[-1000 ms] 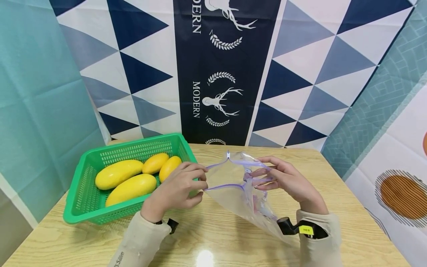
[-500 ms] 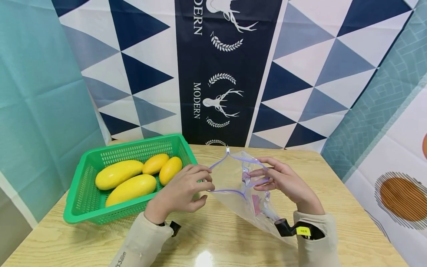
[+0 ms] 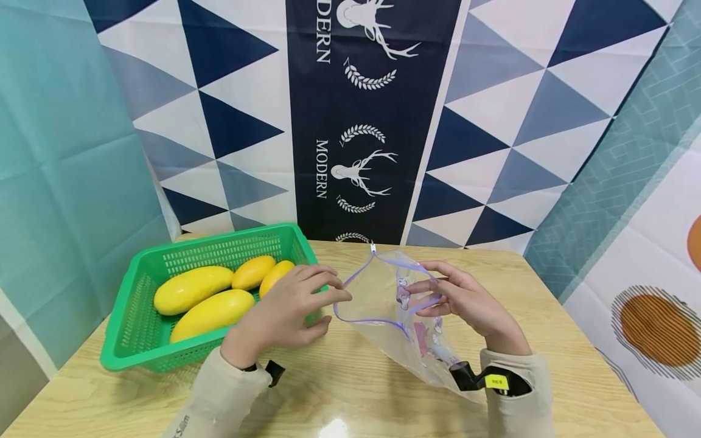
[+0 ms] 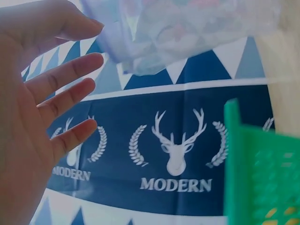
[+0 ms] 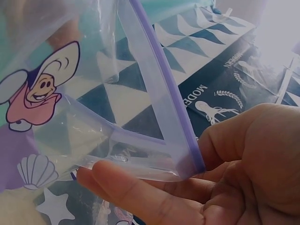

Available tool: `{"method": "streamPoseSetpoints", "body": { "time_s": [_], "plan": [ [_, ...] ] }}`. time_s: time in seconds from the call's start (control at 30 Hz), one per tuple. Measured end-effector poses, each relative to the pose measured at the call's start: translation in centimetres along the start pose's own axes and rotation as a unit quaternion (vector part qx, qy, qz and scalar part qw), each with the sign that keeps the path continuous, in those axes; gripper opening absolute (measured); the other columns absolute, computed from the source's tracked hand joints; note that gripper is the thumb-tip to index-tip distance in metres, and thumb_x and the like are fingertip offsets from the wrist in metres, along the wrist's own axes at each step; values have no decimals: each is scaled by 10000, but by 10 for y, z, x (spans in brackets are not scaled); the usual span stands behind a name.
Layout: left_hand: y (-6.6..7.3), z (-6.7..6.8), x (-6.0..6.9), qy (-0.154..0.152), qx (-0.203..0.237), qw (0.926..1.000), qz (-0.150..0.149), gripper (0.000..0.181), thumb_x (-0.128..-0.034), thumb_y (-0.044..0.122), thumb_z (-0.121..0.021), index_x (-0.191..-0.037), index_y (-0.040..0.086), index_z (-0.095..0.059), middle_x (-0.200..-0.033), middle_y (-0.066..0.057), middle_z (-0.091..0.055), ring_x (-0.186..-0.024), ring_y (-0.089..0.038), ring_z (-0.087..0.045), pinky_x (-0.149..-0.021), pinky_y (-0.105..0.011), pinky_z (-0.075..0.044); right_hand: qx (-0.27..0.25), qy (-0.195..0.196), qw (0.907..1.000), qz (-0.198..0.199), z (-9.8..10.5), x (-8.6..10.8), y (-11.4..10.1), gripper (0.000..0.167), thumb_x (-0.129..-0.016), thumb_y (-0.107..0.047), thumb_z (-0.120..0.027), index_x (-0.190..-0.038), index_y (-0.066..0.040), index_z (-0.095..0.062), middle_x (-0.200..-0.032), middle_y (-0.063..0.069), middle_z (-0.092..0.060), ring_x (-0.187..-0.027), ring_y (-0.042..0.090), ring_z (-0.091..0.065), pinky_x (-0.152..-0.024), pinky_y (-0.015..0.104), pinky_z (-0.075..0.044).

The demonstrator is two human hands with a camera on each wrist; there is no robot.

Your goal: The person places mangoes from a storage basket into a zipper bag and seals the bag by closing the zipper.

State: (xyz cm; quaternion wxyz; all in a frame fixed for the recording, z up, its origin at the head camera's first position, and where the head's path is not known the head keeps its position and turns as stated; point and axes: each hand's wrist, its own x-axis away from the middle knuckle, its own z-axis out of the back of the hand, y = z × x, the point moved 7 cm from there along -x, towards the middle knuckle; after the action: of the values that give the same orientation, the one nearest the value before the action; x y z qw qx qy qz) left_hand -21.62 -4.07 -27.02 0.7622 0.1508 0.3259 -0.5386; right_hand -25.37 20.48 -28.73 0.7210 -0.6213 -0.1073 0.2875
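A clear zip bag [image 3: 420, 340] with a purple zip strip and cartoon prints stands with its mouth spread wide over the table. The right hand [image 3: 473, 298] holds it by the right side of the rim; in the right wrist view a corner of the purple strip [image 5: 166, 89] lies between thumb and fingers. Beside the bag's left rim is the left hand [image 3: 285, 307], its fingers spread and loosely bent, with nothing in its grasp in the left wrist view. Several yellow melon-like fruits [image 3: 193, 289] lie in a green basket [image 3: 123, 316], partly behind the left hand.
Both hands are above a light wooden table [image 3: 339, 389]. A patterned cloth [image 3: 356, 109] hangs at the back edge, with teal cloth [image 3: 66, 152] on the left. A white slider [image 3: 373, 248] sits at the far end of the bag's zip.
The left hand has let go of the bag's left rim and drawn slightly left, over the basket's edge. The bag's mouth has opened wider. The right hand stays on its side.
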Motion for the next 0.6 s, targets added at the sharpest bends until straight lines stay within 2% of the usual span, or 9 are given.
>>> {"method": "streamPoseSetpoints", "body": {
  "time_s": [0.3,0.6],
  "plan": [
    [-10,27,0,-409,-544,9977,30,470,-751,132,-796,-1205,130,-675,-1133,-54,-643,-1102,-269,-572,-871,-426,-504,-17,-3,10000,-4,1,1,1,320,-1067,-66,-359,-1302,-193,-536,-1147,71,-711,-883,198,-728,-778,418,-589],
    [-26,42,8,-862,-781,9927,310,504,-791,136,-772,-1281,144,-652,-1178,-44,-631,-1121,-267,-562,-906,-443,-479,-122,-167,9996,171,0,1,0,368,-1068,-50,-343,-1306,-234,-556,-1164,53,-708,-941,199,-723,-779,390,-590]
  ]
}}
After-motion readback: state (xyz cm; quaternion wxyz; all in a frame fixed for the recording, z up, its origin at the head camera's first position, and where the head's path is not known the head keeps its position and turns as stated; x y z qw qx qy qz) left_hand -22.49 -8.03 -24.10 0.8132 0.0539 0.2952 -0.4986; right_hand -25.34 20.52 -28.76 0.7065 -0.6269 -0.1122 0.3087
